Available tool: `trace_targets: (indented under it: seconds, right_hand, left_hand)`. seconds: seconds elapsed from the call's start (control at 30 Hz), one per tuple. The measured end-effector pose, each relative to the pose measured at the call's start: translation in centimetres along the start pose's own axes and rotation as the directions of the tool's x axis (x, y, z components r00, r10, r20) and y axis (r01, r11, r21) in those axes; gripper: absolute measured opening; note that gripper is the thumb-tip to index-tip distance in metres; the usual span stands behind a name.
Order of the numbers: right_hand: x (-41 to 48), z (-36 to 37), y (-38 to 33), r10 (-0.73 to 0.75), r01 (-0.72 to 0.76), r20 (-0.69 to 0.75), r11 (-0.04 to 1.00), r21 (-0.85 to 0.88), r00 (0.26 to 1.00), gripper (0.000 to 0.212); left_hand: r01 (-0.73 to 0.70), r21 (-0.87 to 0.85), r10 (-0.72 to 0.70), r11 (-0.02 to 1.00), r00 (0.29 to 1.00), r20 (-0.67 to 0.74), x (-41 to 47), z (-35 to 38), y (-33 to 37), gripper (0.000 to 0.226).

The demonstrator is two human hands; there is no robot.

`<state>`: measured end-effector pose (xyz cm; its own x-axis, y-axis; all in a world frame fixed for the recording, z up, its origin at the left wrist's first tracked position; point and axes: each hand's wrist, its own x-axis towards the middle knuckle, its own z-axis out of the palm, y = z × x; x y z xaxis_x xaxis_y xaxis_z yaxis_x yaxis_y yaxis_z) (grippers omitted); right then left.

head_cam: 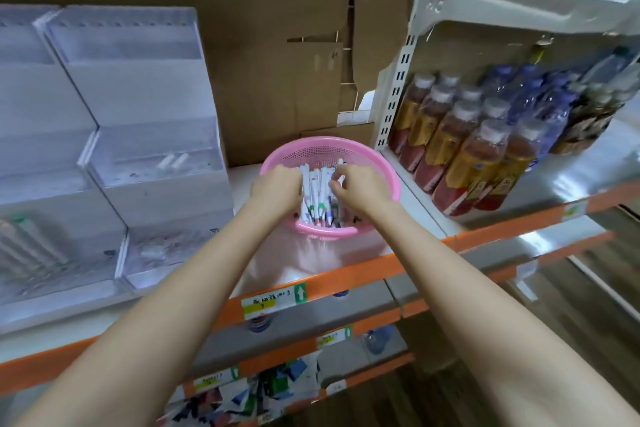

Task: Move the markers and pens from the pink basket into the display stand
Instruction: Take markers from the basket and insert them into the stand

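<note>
Pink basket [329,142] holds markers [317,191]; left hand [277,187] and right hand [363,189] curl fingers round them; a big bundle may slip.

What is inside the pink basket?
White markers and pens with colored caps lie piled in the pink basket. The left hand and right hand grip some and cover others, so the bottom is hidden.

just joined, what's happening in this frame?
A person has both hands in the pink basket on the shelf: the left hand and right hand grip a bunch of markers from either side. The bunch is not yet lifted out. The clear display stand to the left shows two small white items in its middle tier.
</note>
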<state>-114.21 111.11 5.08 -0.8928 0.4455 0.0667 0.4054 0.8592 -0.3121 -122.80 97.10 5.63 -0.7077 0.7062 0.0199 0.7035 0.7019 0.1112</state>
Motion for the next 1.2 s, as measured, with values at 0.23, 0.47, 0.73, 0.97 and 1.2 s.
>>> trace_targets:
  seconds: [0.23,0.47,0.73,0.97,1.2]
  right_hand:
    - [1.9,1.4,-0.1,0.027,-0.028,0.011,0.984,0.173,1.0,0.035]
    - [2.3,1.8,-0.1,-0.049,0.057,-0.034,0.962,0.269,0.998,0.038]
    - [2.1,0.9,0.2,0.004,-0.006,0.005,0.923,0.384,1.0,0.051]
    - [2.0,0.1,-0.4,0.068,-0.091,0.1,0.965,0.247,0.993,0.036]
    - [2.0,0.6,0.3,0.14,-0.153,0.072,0.959,0.237,0.988,0.008]
  left_hand:
    - [0.117,-0.236,-0.118,0.965,0.993,0.009,1.3,0.7,0.4,0.016]
    - [0.124,-0.467,-0.147,0.876,0.989,-0.011,1.9,0.7,0.7,0.022]
    - [0.145,-0.539,-0.175,0.83,0.985,-0.003,2.4,1.2,1.9,0.049]
    - [0.157,-0.517,-0.129,0.841,0.988,0.089,2.2,0.5,2.5,0.066]
    - [0.13,-0.302,-0.127,0.944,0.991,0.032,1.9,0.0,3.5,0.036]
